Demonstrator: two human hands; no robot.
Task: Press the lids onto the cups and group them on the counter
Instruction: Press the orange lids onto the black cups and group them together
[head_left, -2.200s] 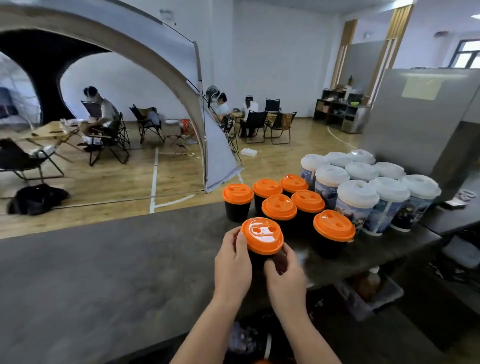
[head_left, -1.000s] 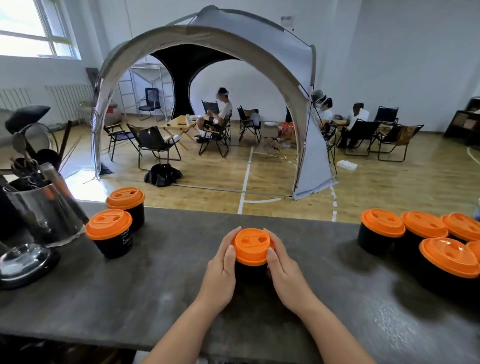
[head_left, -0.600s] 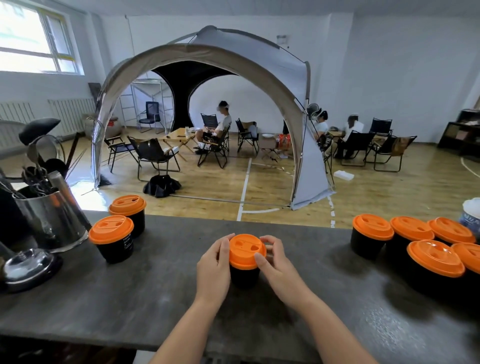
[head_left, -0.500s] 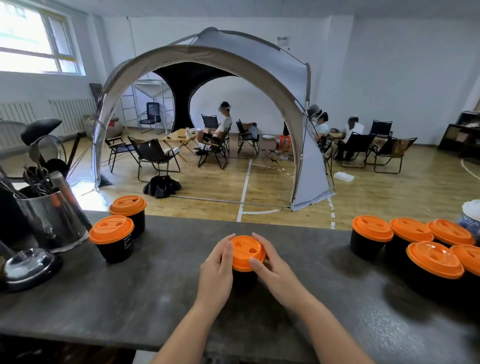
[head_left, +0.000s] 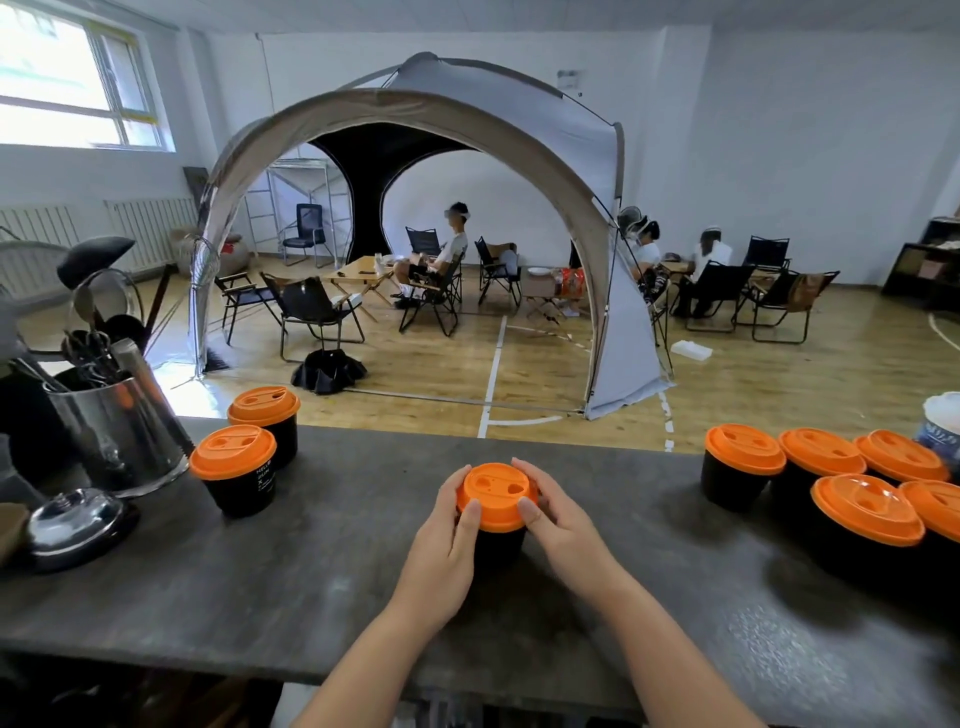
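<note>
A black cup with an orange lid (head_left: 496, 496) stands in the middle of the grey counter (head_left: 332, 577). My left hand (head_left: 444, 545) wraps its left side and my right hand (head_left: 556, 525) its right side, both thumbs resting on the lid's rim. Two more lidded black cups (head_left: 236, 475) stand together at the left. At the right edge is a group of several lidded black cups (head_left: 862, 512), with a white-lidded cup (head_left: 943, 423) just visible behind them.
A steel holder full of utensils (head_left: 111, 421) and a round chrome bell-like object (head_left: 72, 519) occupy the counter's left end. Beyond the counter lie a wooden floor, a grey tent and seated people.
I carried the cup from the group at the right to the counter's middle and set it down. Over the last half second my thumbs shifted onto the lid's rim.
</note>
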